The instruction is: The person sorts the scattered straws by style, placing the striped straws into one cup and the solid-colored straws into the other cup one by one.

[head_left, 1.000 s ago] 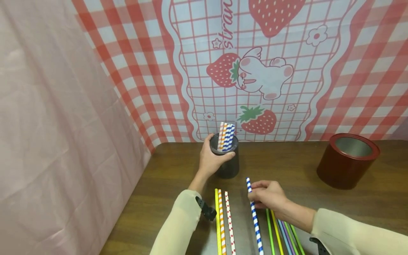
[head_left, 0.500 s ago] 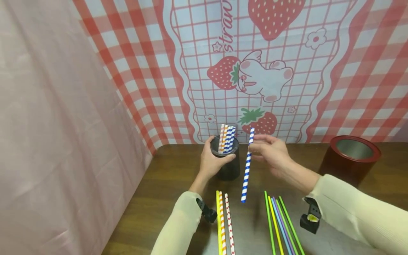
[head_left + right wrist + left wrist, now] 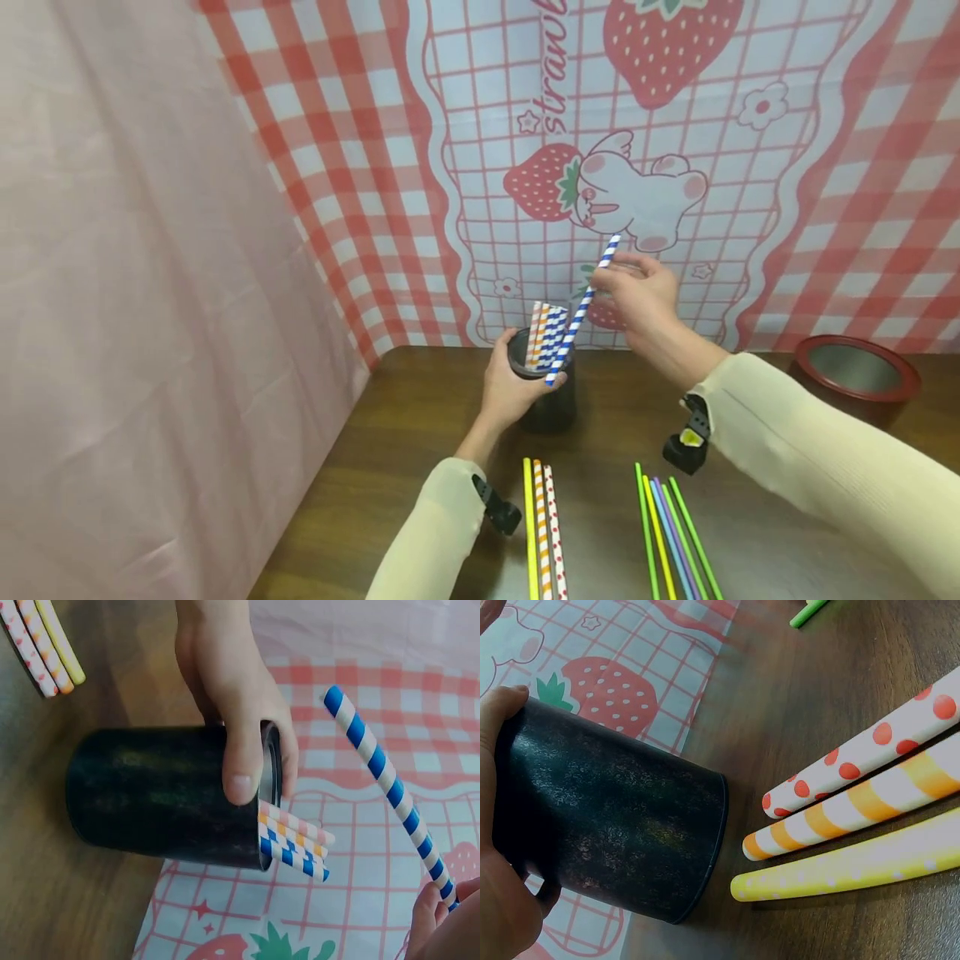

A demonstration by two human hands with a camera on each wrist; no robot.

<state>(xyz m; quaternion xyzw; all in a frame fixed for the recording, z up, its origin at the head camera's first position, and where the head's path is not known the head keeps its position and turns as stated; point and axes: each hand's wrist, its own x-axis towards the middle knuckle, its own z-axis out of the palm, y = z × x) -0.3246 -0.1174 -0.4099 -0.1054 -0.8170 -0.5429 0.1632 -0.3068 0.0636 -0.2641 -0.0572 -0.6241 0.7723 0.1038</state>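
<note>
Right hand: the right hand point(image 3: 637, 296) pinches the upper end of a blue-and-white striped paper straw point(image 3: 581, 310) between fingertips and thumb, raised above the table. The straw slants down and to the left, its lower tip just at the rim of the black cup, so a grip near the top seems chosen to let the free end be aimed at the opening.

Left hand: the left hand point(image 3: 513, 387) wraps around the dark, matte black cylindrical cup point(image 3: 547, 400), thumb on the front wall and fingers behind. The hold looks meant to steady the cup while the straw tip comes to its mouth.

Black cup: it stands upright on the dark wooden table point(image 3: 390, 467), close to the strawberry-print checked backdrop point(image 3: 675, 133). A cluster of striped paper straws point(image 3: 546, 333), orange, pink and blue, already stands inside it, leaning against the far rim.

Nearer than the cup: three paper straws, yellow, orange-striped and red-dotted point(image 3: 543, 533), lie side by side, ends pointing toward the cup.

Right of those three: a bundle of thin plastic straws in green, yellow and purple point(image 3: 667, 542) lies on the table, apart from the paper ones; the two kinds appear kept separate.

Far right of the cup: a dark red round tin with a metal-lined interior point(image 3: 855, 375) stands with nothing showing above its rim.
</note>
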